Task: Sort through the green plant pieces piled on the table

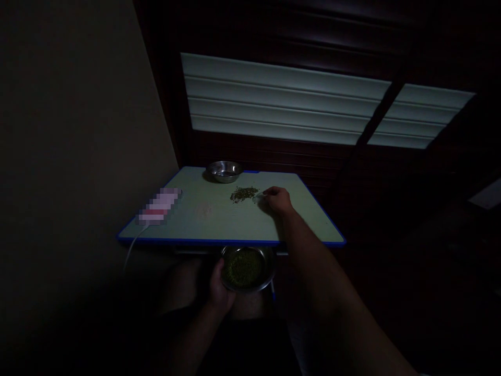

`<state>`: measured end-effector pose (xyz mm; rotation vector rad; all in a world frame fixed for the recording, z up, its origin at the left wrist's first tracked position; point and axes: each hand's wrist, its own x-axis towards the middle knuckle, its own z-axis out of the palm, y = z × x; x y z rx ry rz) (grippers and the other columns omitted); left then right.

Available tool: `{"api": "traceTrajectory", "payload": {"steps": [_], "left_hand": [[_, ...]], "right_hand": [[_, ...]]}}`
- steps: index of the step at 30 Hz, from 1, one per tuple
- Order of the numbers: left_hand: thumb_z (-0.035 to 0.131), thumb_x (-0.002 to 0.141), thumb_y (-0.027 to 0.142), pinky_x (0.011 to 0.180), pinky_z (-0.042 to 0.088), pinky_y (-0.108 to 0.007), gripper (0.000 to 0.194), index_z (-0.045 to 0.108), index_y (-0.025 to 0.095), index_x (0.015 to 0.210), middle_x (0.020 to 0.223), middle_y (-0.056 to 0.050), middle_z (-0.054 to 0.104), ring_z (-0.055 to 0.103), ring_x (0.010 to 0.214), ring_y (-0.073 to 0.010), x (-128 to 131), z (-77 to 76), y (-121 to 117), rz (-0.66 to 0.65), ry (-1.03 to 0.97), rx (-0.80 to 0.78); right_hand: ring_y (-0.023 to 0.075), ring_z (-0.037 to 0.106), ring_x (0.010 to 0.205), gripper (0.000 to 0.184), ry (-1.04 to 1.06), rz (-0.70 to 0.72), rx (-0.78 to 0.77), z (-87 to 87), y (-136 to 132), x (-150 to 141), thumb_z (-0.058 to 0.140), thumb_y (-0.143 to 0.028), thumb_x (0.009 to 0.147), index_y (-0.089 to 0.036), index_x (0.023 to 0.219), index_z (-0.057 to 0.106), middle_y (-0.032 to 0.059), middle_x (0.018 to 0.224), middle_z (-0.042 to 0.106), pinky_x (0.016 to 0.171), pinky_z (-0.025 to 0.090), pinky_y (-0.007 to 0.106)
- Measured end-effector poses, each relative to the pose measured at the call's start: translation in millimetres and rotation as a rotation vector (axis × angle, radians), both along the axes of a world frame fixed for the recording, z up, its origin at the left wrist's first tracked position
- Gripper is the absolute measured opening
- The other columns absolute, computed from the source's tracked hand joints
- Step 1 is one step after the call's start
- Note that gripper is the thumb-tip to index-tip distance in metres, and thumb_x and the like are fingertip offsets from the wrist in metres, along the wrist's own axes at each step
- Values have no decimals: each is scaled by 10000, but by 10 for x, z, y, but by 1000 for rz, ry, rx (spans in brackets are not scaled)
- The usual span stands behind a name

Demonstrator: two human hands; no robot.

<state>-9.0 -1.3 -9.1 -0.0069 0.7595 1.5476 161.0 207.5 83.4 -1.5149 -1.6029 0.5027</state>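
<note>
My left hand [221,290] grips the side of a metal bowl [270,271], its thumb at the rim. The bowl is held over my lap, just below the table's front edge, with small green grains [243,267] like mung beans in it. Above the table, my right hand [278,199] pinches a small, pale, see-through piece [259,197], too dim to name. That piece touches or hovers at the right edge of a loose pile of brownish-green grains [243,194] spread on the tabletop.
A second metal bowl [224,172] stands at the back of the pale, blue-edged table [188,224]. On the left lies a blurred-out pink device [158,207] with a white cable [131,248] hanging off the edge. A wall rises at left, dark slatted doors [282,99] behind.
</note>
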Motion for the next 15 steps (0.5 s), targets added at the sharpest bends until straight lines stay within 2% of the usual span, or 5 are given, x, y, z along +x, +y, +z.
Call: {"api": "traceTrajectory", "payload": {"steps": [6, 15], "left_hand": [[560, 796, 323, 900, 507, -419, 279, 717, 139, 934, 887, -88, 754, 688, 888, -254, -3, 13, -1, -11, 7, 2], [578, 787, 320, 917, 500, -416, 266, 719, 140, 923, 901, -83, 755, 690, 890, -248, 5, 9, -3, -6, -4, -3]], "right_hand": [[157, 643, 818, 232, 6, -18, 130, -18, 17, -10, 560, -175, 715, -179, 887, 716, 41, 881, 726, 826, 477, 279], [165, 661, 846, 236, 25, 96, 131, -44, 29, -13, 567, -166, 723, -186, 897, 725, 42, 914, 737, 850, 484, 293]]}}
